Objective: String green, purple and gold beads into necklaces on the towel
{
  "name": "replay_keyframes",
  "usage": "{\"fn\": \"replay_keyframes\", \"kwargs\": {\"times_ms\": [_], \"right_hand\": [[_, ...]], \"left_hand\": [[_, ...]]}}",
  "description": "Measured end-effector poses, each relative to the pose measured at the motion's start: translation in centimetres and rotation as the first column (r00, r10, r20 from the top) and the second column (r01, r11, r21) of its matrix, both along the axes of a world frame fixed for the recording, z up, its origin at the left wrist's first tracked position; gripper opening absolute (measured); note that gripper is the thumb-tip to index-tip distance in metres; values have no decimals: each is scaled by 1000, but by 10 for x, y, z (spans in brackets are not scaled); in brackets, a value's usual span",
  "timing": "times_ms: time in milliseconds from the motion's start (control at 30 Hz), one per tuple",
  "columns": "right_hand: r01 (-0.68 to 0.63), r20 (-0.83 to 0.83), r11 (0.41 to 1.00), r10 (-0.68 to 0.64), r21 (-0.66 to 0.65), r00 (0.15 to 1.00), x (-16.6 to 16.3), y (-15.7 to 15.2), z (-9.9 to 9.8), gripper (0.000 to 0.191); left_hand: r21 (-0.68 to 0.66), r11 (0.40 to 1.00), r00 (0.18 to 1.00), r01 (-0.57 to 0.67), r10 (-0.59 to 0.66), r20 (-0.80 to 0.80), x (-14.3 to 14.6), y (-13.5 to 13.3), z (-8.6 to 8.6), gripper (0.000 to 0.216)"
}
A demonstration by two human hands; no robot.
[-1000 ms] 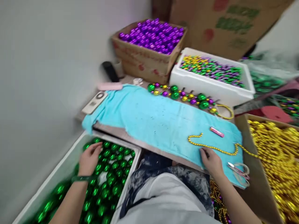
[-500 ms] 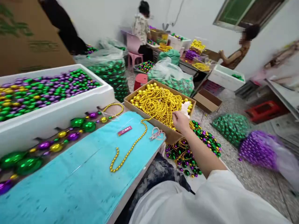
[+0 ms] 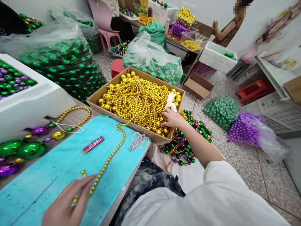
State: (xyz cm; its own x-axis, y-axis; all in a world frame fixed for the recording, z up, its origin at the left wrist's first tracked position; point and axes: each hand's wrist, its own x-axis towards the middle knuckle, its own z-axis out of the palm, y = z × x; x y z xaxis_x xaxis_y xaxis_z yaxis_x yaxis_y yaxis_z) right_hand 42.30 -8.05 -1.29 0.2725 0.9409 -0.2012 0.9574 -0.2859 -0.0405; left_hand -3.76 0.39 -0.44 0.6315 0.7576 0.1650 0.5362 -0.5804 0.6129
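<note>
My left hand [image 3: 68, 201] is low over the blue cloth [image 3: 47, 175], its fingertips pinched together at a gold bead strand [image 3: 110, 157]. Some gold beads show between its fingers. From there the strand runs up to the rim of a cardboard box [image 3: 150, 133] full of gold bead strands [image 3: 138, 103]. Over that box's right end, my right hand [image 3: 172, 118] has its fingers apart on the gold beads, beside a crumpled white piece [image 3: 171, 102]. Scissors [image 3: 138, 141] and a small maroon packet [image 3: 93, 145] lie on the cloth.
A white foam box [image 3: 42, 94] of green and purple beads stands at left, with finished-looking bead strands [image 3: 30, 147] before it. Bags of green beads [image 3: 61, 59] and purple beads [image 3: 244, 128] rest on the floor. A person [image 3: 228, 26] is at the back right.
My left hand has come into view at the gold bead strand. My right hand has opened its fingers on the beads in the box. The view has shifted downward and closer.
</note>
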Motion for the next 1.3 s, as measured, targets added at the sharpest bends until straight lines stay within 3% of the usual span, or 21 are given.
{"fn": "replay_keyframes", "kwargs": {"times_ms": [100,200,300,400,533,633,833,967,1033,1100,1167,1233,1300], "right_hand": [[-30,-23,997,29,-70,999,5,9,-1,72],[-19,-72,994,11,-109,997,7,14,-1,63],[-11,-121,993,-4,-121,993,9,17,-2,54],[-8,-200,994,-14,-108,980,11,17,-2,49],[-9,-306,992,-31,-130,951,12,19,0,49],[-1,-361,990,-51,-143,931,10,20,1,58],[30,-356,991,-75,-130,932,8,21,9,49],[110,-454,993,-77,46,887,20,17,22,47],[178,-599,974,-60,140,799,27,14,26,47],[284,-793,947,-54,153,607,30,13,27,48],[386,-952,918,-35,89,304,29,12,26,48],[445,-1000,895,23,16,-9,25,12,22,47],[479,-969,877,93,-30,-231,21,12,19,47]], "left_hand": [[69,971,970,228,-232,72,72,0,21,20],[89,914,912,397,-403,73,141,3,34,23],[55,869,867,492,-495,54,194,3,34,25],[-48,843,840,536,-538,-74,234,-1,26,25],[-146,835,786,531,-550,-283,269,-6,19,23],[-151,870,783,469,-489,-385,283,-6,16,23],[-136,907,811,400,-418,-410,299,1,3,26],[-156,850,759,502,-520,-392,306,3,-3,33],[-164,804,697,572,-582,-418,311,1,-2,42],[-177,780,645,600,-603,-469,318,-2,0,53],[-193,781,611,594,-594,-524,327,-7,2,58],[-206,793,584,574,-572,-576,334,-12,3,55],[-216,799,559,562,-558,-613,339,-15,2,52]]}}
